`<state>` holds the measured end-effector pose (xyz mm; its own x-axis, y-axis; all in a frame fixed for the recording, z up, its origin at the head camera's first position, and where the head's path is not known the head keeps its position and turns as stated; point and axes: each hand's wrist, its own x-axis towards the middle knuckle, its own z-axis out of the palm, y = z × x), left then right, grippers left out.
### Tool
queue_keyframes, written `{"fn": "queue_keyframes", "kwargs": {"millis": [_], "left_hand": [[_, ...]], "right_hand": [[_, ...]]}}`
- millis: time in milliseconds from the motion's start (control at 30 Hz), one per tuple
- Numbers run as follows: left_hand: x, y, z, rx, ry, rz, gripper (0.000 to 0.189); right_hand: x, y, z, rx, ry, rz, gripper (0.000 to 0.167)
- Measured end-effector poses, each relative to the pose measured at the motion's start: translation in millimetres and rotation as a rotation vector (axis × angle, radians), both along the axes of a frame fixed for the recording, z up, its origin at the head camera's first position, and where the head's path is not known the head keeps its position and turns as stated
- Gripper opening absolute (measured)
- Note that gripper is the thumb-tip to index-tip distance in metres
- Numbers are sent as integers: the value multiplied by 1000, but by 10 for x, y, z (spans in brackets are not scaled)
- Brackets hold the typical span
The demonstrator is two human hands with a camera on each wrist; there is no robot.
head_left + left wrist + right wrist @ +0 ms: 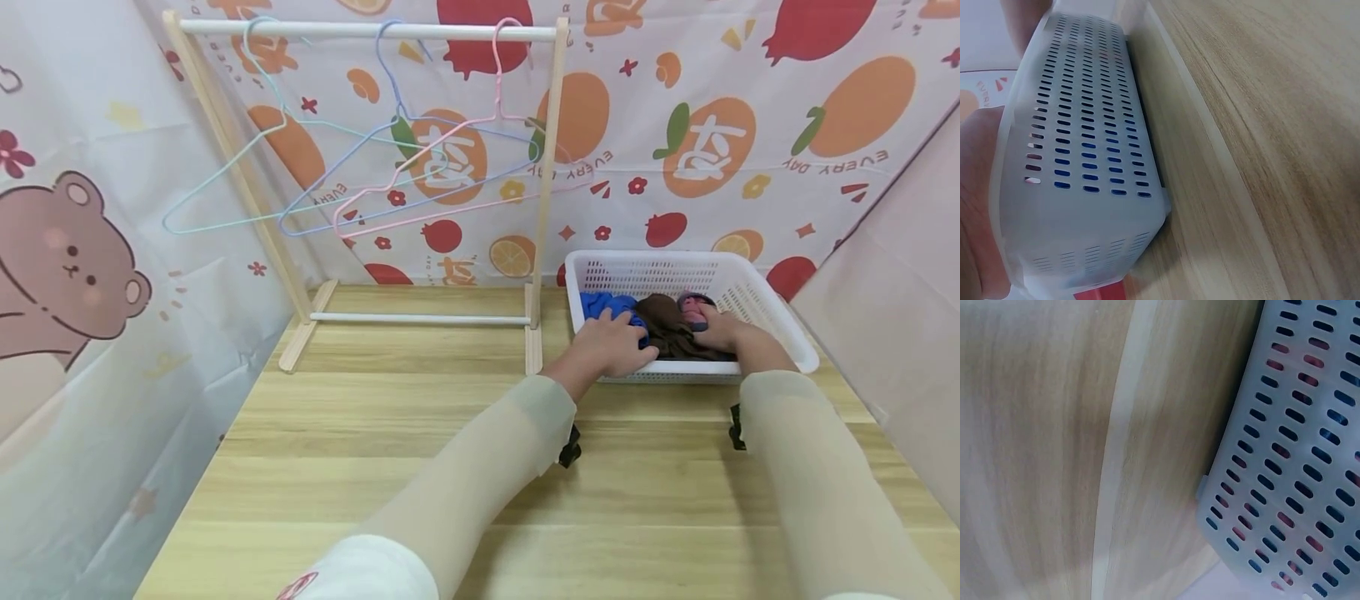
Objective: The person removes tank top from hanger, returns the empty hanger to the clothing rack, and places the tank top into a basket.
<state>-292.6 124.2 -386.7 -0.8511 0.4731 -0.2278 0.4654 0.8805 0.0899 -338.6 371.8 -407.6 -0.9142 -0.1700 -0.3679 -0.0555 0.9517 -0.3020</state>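
Note:
A white perforated basket (772, 304) holds crumpled cloth: a blue garment (596, 302), a brown garment (660, 321) and a pink-and-dark garment (693, 310). My left hand (611, 343) reaches over the near rim, its fingers spread and resting on the blue garment. Farther right, my right hand (722, 328) is inside the basket and pinches the pink-and-dark garment; part of its fingers is hidden. In the left wrist view, part of my left hand (982, 200) shows beside the basket wall (1085, 150). Only the basket side (1285, 462) and wood show in the right wrist view.
Left of the basket stands a wooden rack (543, 200) with a white top bar (337, 30). A mint hanger (225, 175), a blue hanger (330, 175) and a pink hanger (450, 208) hang from it. Fruit-print fabric (810, 208) backs the wooden table (375, 417).

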Motion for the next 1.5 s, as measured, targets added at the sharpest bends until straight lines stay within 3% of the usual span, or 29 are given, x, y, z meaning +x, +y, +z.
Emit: {"fn": "queue_keyframes", "kwargs": {"millis": [200, 467, 667, 867, 1000, 1133, 1200, 1333, 1500], "left_hand": [[-25, -5, 10, -4, 27, 3, 60], [-28, -19, 27, -11, 33, 2, 59], [-33, -36, 19, 30, 55, 9, 58], [-14, -72, -9, 157, 95, -1, 51], [-14, -128, 7, 326, 176, -28, 43], [-50, -243, 55, 571, 236, -71, 36], [-86, -318, 77, 644, 262, -94, 38], [-180, -514, 112, 613, 319, -106, 45], [-324, -890, 141, 535, 380, -25, 52]], "right_hand": [[5, -9, 20, -12, 11, 37, 87], [-15, -45, 21, -43, 20, 0, 88], [-32, -43, 22, -123, 68, -31, 88], [-42, 18, 11, -166, 132, -22, 82], [-55, 13, 69, -156, 196, -32, 74], [-96, -44, 123, -74, 274, -88, 78], [-121, -79, 153, -31, 314, -120, 83], [-156, -163, 205, -15, 381, -159, 87], [-175, -337, 305, -13, 414, -150, 95]]}}
